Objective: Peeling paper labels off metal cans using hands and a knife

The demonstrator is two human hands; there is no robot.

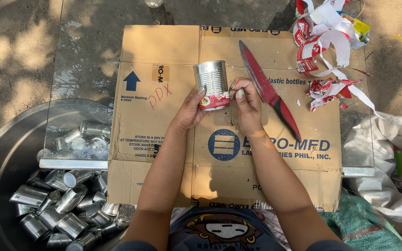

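Observation:
I hold a silver tin can upright above a flattened cardboard sheet. A strip of red and white paper label still wraps its lower end. My left hand grips the can from the left side. My right hand pinches the label's edge at the can's right side. A red-bladed knife lies on the cardboard just right of my right hand, its point toward the far edge.
A pile of torn red and white labels lies at the far right. A large metal basin at the left holds several bare cans. A glass tabletop lies under the cardboard. White sacks sit at right.

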